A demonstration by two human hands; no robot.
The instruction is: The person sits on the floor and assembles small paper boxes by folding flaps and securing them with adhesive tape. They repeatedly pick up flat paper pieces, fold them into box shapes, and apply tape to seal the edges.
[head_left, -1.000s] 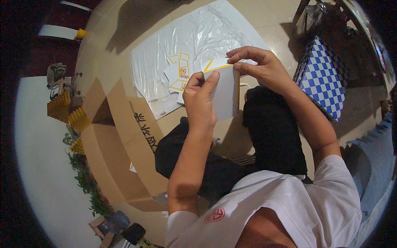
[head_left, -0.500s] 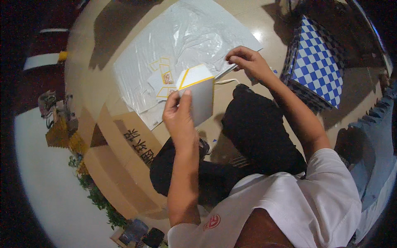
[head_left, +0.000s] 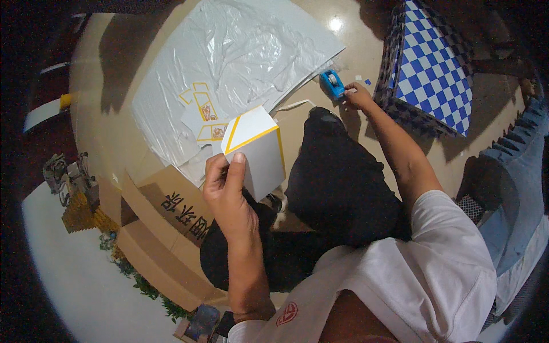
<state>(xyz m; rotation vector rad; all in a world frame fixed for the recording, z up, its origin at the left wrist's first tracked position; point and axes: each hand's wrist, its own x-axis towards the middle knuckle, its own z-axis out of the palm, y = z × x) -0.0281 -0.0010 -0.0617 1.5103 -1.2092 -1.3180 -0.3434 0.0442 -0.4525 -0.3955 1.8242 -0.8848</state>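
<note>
My left hand [head_left: 231, 191] pinches a folded white paper box [head_left: 266, 160] with yellow edge lines, between thumb and fingers at its left corner. Its slanted top panel tilts upward in front of my knees. Farther right, my right hand [head_left: 359, 96] has its fingers closed at the near end of a blue tape dispenser [head_left: 333, 84] on the floor. Exactly how the fingertips grip it is too small to make out. White paper cutouts with yellow outlines [head_left: 207, 111] lie beyond the box.
Crinkled clear plastic covers a large white sheet [head_left: 246, 48] on the floor. An open cardboard carton [head_left: 166, 246] stands at left, beside my leg. A blue-and-white checked box [head_left: 434, 68] is at right, with small paper scraps [head_left: 368, 82] near it. Denim cloth [head_left: 509, 188] hangs at far right.
My right hand has moved away from the paper box, rightward to the tape dispenser, which now shows. My left hand still holds the box. The whole view has shifted slightly.
</note>
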